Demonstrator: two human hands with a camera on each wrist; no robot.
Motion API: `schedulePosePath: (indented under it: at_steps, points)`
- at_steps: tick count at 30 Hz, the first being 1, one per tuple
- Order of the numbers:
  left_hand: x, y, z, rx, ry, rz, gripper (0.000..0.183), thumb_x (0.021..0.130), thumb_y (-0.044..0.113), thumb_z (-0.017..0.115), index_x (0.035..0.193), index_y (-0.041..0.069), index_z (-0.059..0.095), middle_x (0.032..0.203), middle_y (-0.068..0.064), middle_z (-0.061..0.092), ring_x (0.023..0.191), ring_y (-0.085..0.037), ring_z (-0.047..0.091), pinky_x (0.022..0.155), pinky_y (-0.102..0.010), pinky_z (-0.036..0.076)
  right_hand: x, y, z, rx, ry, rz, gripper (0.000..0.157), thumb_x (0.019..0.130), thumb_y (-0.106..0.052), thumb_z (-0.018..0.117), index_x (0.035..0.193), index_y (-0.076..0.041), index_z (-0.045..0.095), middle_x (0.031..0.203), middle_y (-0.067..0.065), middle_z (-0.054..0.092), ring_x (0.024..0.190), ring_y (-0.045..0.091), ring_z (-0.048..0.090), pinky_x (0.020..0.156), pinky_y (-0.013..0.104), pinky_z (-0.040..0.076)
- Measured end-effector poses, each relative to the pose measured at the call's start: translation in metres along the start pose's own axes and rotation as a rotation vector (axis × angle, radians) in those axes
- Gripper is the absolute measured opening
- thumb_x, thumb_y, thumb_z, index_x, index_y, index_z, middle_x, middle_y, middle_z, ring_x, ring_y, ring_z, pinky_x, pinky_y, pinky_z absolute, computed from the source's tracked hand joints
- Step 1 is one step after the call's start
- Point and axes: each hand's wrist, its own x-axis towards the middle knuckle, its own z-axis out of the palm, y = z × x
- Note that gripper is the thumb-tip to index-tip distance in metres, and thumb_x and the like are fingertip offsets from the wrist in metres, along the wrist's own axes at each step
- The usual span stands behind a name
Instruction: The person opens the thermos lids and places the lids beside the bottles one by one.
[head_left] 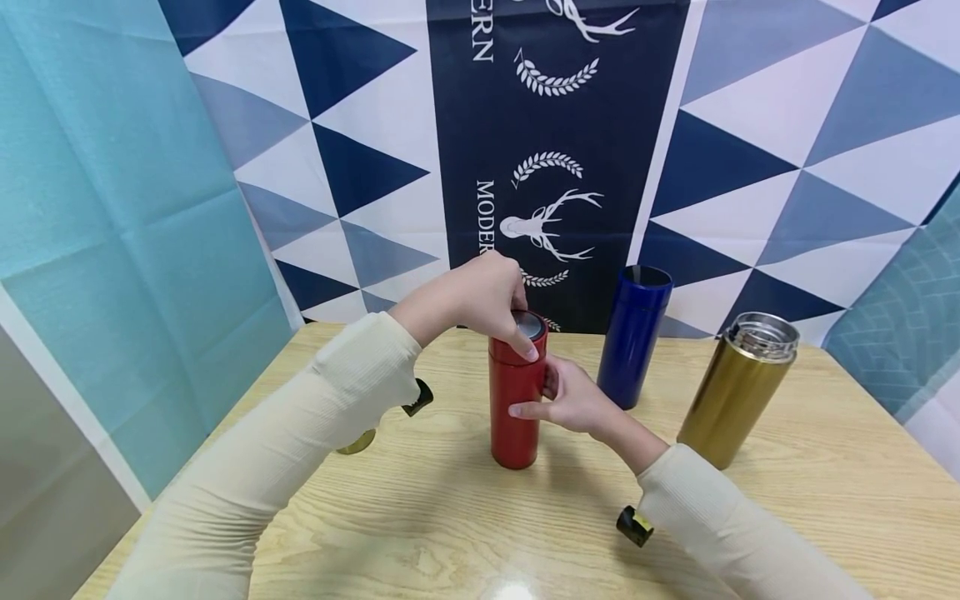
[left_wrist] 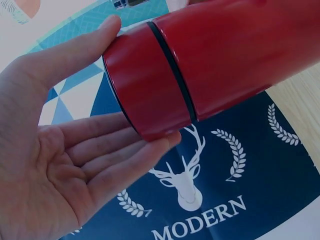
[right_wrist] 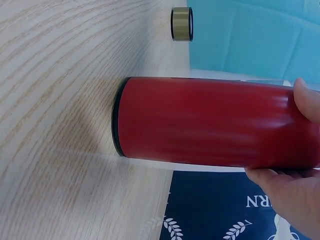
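A red thermos (head_left: 514, 417) stands upright on the wooden table, its lid (left_wrist: 150, 82) seated on top with a dark seam below it. From above, my left hand (head_left: 487, 296) grips the lid, thumb on one side and fingers on the other, the palm apart from the top. My right hand (head_left: 573, 398) holds the red body from the right, thumb across the front and fingers behind. In the right wrist view, the thermos's black-edged base meets the table, with that hand (right_wrist: 292, 195) higher up the body.
To the right stand a blue thermos (head_left: 633, 342) with a dark top and a gold thermos (head_left: 735, 400) with a bare silver mouth. A gold lid (right_wrist: 181, 24) lies left, partly behind my left sleeve (head_left: 300, 433) in the head view. Patterned cloth (head_left: 555, 183) hangs behind.
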Motion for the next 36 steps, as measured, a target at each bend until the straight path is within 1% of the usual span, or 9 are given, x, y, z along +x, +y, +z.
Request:
schedulePosePath:
  at_steps: [4,7,9,11,13,15,19,23,36]
  points:
    - [-0.001,0.004,0.0,0.019,0.012,-0.018,0.038,0.07,0.046,0.081,0.055,0.015,0.065,0.048,0.007,0.052,0.05,-0.005,0.042,0.047,-0.018,0.034,0.001,0.0,-0.001,-0.009,-0.008,-0.005,0.058,0.082,-0.016,0.074,0.132,-0.001,0.047,0.126,0.018,0.063,0.109,0.025,0.064,0.1,0.044,0.051]
    - [-0.001,0.0,0.001,0.011,0.001,-0.023,0.035,0.07,0.047,0.081,0.067,0.013,0.071,0.056,0.005,0.061,0.056,-0.006,0.05,0.051,-0.018,0.041,0.002,0.001,-0.001,-0.023,-0.011,-0.008,0.059,0.082,-0.017,0.074,0.133,-0.001,0.047,0.126,0.017,0.063,0.11,0.025,0.064,0.101,0.044,0.051]
    - [-0.002,-0.006,0.001,-0.036,-0.024,-0.017,0.042,0.071,0.047,0.081,0.091,0.01,0.075,0.077,0.001,0.072,0.071,-0.008,0.062,0.064,-0.018,0.052,0.004,0.001,0.0,-0.033,-0.007,-0.009,0.06,0.082,-0.018,0.074,0.133,-0.001,0.047,0.126,0.017,0.063,0.11,0.025,0.064,0.1,0.044,0.051]
    - [-0.002,-0.015,0.001,-0.108,-0.063,0.002,0.057,0.071,0.044,0.082,0.116,0.01,0.069,0.106,-0.002,0.074,0.095,-0.012,0.067,0.082,-0.023,0.056,0.004,0.001,0.001,-0.041,-0.003,-0.011,0.06,0.082,-0.019,0.075,0.133,-0.001,0.047,0.126,0.017,0.063,0.109,0.025,0.064,0.101,0.044,0.051]
    - [-0.002,-0.024,0.0,-0.205,-0.112,0.031,0.07,0.072,0.036,0.084,0.133,0.011,0.058,0.129,-0.003,0.065,0.118,-0.015,0.061,0.098,-0.03,0.053,0.004,0.001,0.002,-0.044,0.004,-0.011,0.06,0.082,-0.019,0.075,0.132,-0.001,0.048,0.124,0.017,0.064,0.107,0.023,0.064,0.1,0.044,0.051]
    - [-0.001,-0.031,-0.002,-0.293,-0.166,0.073,0.073,0.072,0.026,0.085,0.137,0.013,0.053,0.14,-0.002,0.057,0.13,-0.017,0.053,0.106,-0.034,0.048,0.004,0.0,0.002,-0.042,0.006,-0.01,0.059,0.082,-0.019,0.075,0.131,0.0,0.049,0.123,0.017,0.064,0.105,0.022,0.064,0.101,0.045,0.051]
    - [0.003,-0.037,-0.004,-0.418,-0.253,0.137,0.072,0.071,0.006,0.084,0.136,0.012,0.054,0.141,-0.003,0.056,0.13,-0.016,0.053,0.109,-0.033,0.045,0.003,0.001,0.003,-0.037,0.012,0.0,0.058,0.081,-0.019,0.076,0.129,0.0,0.049,0.121,0.017,0.064,0.104,0.022,0.064,0.102,0.046,0.05]
    - [0.009,-0.038,-0.005,-0.485,-0.313,0.149,0.065,0.072,-0.001,0.081,0.132,0.009,0.058,0.133,-0.005,0.062,0.121,-0.016,0.061,0.105,-0.028,0.048,0.002,0.001,0.004,-0.029,0.017,0.001,0.058,0.081,-0.018,0.076,0.13,0.0,0.049,0.122,0.017,0.064,0.106,0.022,0.064,0.102,0.045,0.05]
    - [0.011,-0.039,-0.005,-0.498,-0.31,0.127,0.06,0.071,0.003,0.083,0.127,0.01,0.063,0.125,-0.004,0.068,0.114,-0.014,0.065,0.099,-0.025,0.052,0.0,-0.001,0.003,-0.037,0.027,-0.013,0.056,0.081,-0.018,0.075,0.128,0.0,0.05,0.119,0.016,0.065,0.099,0.02,0.063,0.097,0.041,0.052]
